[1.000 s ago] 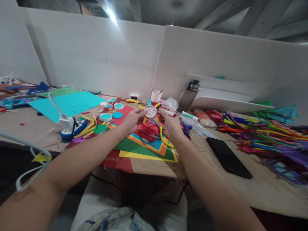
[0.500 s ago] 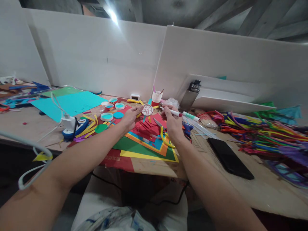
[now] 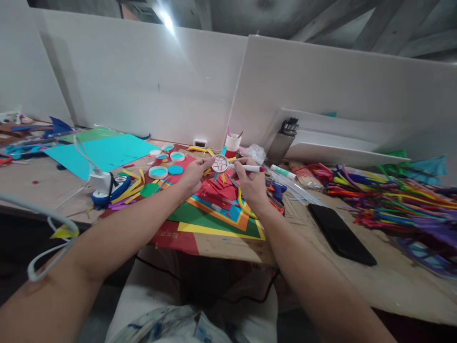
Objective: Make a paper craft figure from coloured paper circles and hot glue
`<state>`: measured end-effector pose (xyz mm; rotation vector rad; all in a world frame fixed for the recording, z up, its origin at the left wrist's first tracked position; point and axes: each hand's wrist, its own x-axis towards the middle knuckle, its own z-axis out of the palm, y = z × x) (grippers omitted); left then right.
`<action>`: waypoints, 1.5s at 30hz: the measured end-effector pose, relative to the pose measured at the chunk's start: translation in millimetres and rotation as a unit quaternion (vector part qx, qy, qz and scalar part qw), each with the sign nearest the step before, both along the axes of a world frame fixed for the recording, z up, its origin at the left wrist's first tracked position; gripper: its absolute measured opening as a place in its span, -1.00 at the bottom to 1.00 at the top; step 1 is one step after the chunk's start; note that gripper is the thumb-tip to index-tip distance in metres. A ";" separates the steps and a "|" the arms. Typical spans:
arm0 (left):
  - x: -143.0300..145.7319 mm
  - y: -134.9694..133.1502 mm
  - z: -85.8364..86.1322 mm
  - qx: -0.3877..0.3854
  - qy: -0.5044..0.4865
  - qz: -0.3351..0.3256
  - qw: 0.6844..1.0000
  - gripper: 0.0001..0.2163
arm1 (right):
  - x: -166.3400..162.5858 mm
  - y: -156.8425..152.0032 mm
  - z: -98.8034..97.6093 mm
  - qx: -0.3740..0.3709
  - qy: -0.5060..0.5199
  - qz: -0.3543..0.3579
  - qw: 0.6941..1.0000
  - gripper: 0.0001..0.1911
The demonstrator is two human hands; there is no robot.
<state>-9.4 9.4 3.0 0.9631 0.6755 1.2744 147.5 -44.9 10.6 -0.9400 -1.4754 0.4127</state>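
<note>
A small round white disc (image 3: 220, 164) with dark red lines drawn on it is pinched by its left edge in my left hand (image 3: 196, 174). My right hand (image 3: 250, 181) is closed round a white marker (image 3: 252, 167) with a dark red end. The marker's tip points left and is close to the disc's right edge; whether it touches I cannot tell. Coloured strips stick out around the disc. Below the hands lie red paper pieces (image 3: 217, 190) on a stack of coloured sheets (image 3: 214, 220). Yellow-handled scissors (image 3: 244, 205) are partly covered by my right hand.
Several round tubs (image 3: 158, 172) stand left of my left hand. A paper cup (image 3: 233, 143) with sticks is behind the disc. On the right lie a green-and-white marker (image 3: 283, 172), a black phone (image 3: 341, 233) and many pipe cleaners (image 3: 385, 195). A grey bottle (image 3: 282, 143) leans behind.
My right hand has brought the marker left and slightly down, with its tip closer to the disc. My left hand has shifted slightly right with the disc.
</note>
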 end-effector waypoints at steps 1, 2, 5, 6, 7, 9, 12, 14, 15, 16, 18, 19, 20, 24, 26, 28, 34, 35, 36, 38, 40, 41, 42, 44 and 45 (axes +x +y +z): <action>0.1 -0.3 0.2 -0.001 0.000 0.002 1.000 -0.77 | 0.3 0.1 -0.3 0.004 -0.010 -0.004 1.000 -0.75; 0.3 -0.8 0.6 -0.002 0.001 0.002 1.000 -0.78 | 0.5 0.1 -0.5 0.008 -0.019 -0.008 1.000 -0.76; 1.0 -3.1 2.5 -0.005 0.002 0.000 1.000 -0.81 | 0.6 0.2 -1.1 0.011 -0.036 -0.019 0.999 -0.78; 1.3 -3.8 3.1 -0.006 0.002 0.000 1.000 -0.82 | 0.6 0.3 -1.4 0.008 -0.039 -0.021 0.999 -0.78; 1.6 -4.4 3.6 -0.006 0.002 0.000 1.000 -0.82 | 0.7 0.4 -1.8 0.005 -0.042 -0.022 0.999 -0.78; 1.9 -5.1 3.8 -0.005 0.005 0.000 1.000 -0.82 | 0.7 0.6 -2.5 0.000 -0.045 -0.020 0.999 -0.77; 2.1 -4.8 2.6 0.004 0.009 -0.003 1.000 -0.79 | 0.5 0.6 -3.0 -0.003 -0.045 -0.016 0.999 -0.77; 2.1 -4.5 1.7 0.011 0.011 -0.006 1.000 -0.77 | 0.0 0.2 -2.8 -0.008 -0.044 -0.013 0.999 -0.78; 2.1 -4.5 1.4 0.014 0.012 -0.008 1.000 -0.75 | -0.2 -0.2 -2.6 -0.009 -0.043 -0.011 0.999 -0.78; 2.2 -4.6 1.1 0.017 0.013 -0.010 1.000 -0.73 | -0.5 -0.6 -2.3 -0.010 -0.044 -0.009 0.999 -0.78; 2.6 -5.1 0.9 0.020 0.016 -0.012 1.000 -0.70 | -0.7 -1.7 -1.4 -0.006 -0.054 -0.011 0.998 -0.79; 2.8 -5.3 0.8 0.022 0.017 -0.011 1.000 -0.69 | -0.6 -2.3 -0.9 -0.001 -0.064 -0.015 0.998 -0.79; 2.9 -5.4 0.7 0.023 0.019 -0.011 1.000 -0.69 | -0.4 -2.8 -0.3 0.002 -0.076 -0.021 0.997 -0.79; 2.8 -4.3 0.1 0.029 0.024 -0.011 0.999 -0.66 | 1.4 -3.5 1.4 0.009 -0.124 -0.056 0.991 -0.80; 2.2 -3.0 0.1 0.030 0.027 -0.004 0.999 -0.65 | 2.2 -3.2 1.5 0.011 -0.139 -0.072 0.988 -0.80; 1.4 -1.9 0.3 0.031 0.030 0.007 0.999 -0.66 | 2.6 -3.0 1.7 0.012 -0.136 -0.075 0.988 -0.80; 1.3 -3.1 1.5 0.034 0.033 0.012 0.999 -0.67 | 1.4 -5.2 6.1 0.022 -0.083 -0.078 0.993 -0.84; 1.5 -3.8 1.6 0.034 0.034 0.011 0.999 -0.67 | 1.4 -5.6 6.8 0.025 -0.085 -0.082 0.993 -0.84; 1.8 -4.5 1.6 0.035 0.035 0.008 0.999 -0.67 | 1.5 -5.8 7.3 0.028 -0.088 -0.085 0.992 -0.84; 2.2 -5.5 1.4 0.040 0.040 0.000 0.998 -0.66 | 2.0 -5.7 7.3 0.031 -0.095 -0.087 0.991 -0.85; 2.4 -6.0 0.8 0.044 0.042 -0.007 0.998 -0.66 | 2.6 -4.9 6.3 0.032 -0.100 -0.087 0.991 -0.86; 2.5 -6.1 0.5 0.046 0.042 -0.008 0.998 -0.66 | 2.8 -4.2 5.4 0.033 -0.099 -0.085 0.991 -0.86; 2.6 -6.1 0.2 0.047 0.042 -0.010 0.998 -0.66 | 3.1 -3.3 4.5 0.032 -0.097 -0.081 0.991 -0.86; 2.9 -6.3 -0.3 0.048 0.043 -0.012 0.998 -0.66 | 3.5 -1.4 2.3 0.029 -0.094 -0.073 0.993 -0.85; 3.1 -6.5 -0.4 0.050 0.044 -0.014 0.998 -0.65 | 3.6 -0.6 1.2 0.027 -0.094 -0.070 0.993 -0.85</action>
